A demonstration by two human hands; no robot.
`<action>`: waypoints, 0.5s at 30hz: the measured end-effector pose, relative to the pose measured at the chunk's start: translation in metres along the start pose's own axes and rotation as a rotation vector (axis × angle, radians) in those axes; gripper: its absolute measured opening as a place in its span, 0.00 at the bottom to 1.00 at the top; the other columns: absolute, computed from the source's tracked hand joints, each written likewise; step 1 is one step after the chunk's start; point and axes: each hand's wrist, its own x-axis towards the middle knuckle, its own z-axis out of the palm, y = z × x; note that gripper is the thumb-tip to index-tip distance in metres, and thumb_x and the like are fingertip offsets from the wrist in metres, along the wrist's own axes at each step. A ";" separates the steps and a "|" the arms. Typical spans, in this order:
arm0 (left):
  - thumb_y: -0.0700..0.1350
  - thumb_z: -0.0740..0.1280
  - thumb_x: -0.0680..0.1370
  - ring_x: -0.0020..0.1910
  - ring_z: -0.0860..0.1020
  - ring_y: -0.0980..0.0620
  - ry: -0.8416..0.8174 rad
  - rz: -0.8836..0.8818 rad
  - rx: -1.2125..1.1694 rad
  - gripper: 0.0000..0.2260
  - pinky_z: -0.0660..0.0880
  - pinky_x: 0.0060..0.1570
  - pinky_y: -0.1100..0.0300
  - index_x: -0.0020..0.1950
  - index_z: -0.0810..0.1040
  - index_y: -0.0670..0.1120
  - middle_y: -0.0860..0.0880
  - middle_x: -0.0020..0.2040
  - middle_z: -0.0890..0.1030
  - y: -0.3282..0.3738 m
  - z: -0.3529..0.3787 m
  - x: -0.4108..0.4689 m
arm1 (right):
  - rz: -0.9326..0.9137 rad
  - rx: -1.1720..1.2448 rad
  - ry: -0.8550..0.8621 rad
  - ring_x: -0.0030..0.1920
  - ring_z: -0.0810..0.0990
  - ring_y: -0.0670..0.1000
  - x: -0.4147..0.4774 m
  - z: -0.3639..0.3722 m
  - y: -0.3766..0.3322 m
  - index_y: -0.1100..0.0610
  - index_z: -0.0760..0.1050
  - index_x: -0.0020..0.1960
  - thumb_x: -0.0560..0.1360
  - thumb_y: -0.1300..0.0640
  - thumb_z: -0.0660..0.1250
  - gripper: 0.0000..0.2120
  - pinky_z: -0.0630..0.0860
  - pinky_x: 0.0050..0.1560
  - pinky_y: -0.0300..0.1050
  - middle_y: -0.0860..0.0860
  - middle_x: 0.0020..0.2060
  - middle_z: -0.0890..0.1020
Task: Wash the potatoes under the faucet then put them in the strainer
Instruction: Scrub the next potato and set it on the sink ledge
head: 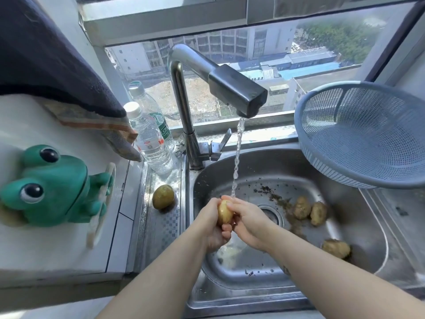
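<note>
Water runs from the steel faucet into the sink. Under the stream, my left hand and my right hand both grip one yellow potato between them. Three dirty potatoes lie in the basin: two side by side right of the drain, one nearer the front right. A wet potato sits on the ledge left of the sink. The blue strainer leans tilted on the sink's back right corner and holds nothing that I can see.
Two clear water bottles stand left of the faucet base. A green frog figure sits on the white counter at left. A dark cloth hangs above it. Bits of dirt are scattered around the drain.
</note>
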 end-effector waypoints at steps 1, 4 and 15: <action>0.51 0.56 0.80 0.19 0.62 0.56 0.028 0.017 0.004 0.16 0.57 0.17 0.71 0.38 0.73 0.44 0.47 0.27 0.71 -0.002 0.002 0.000 | -0.012 0.000 0.037 0.45 0.75 0.53 0.002 0.002 0.003 0.62 0.72 0.63 0.80 0.65 0.54 0.14 0.74 0.40 0.44 0.59 0.49 0.77; 0.50 0.55 0.80 0.20 0.62 0.56 0.087 0.044 0.003 0.14 0.57 0.18 0.71 0.39 0.73 0.45 0.48 0.27 0.70 -0.004 0.004 0.001 | -0.019 -0.022 0.121 0.44 0.77 0.53 0.004 0.008 0.003 0.61 0.75 0.58 0.81 0.62 0.54 0.13 0.74 0.38 0.44 0.58 0.45 0.79; 0.52 0.56 0.80 0.18 0.63 0.56 0.011 -0.005 0.044 0.18 0.57 0.17 0.70 0.37 0.75 0.43 0.47 0.28 0.72 0.011 0.003 0.000 | 0.003 0.010 0.005 0.45 0.72 0.54 -0.005 0.001 -0.015 0.62 0.76 0.52 0.77 0.67 0.56 0.11 0.71 0.51 0.49 0.58 0.46 0.75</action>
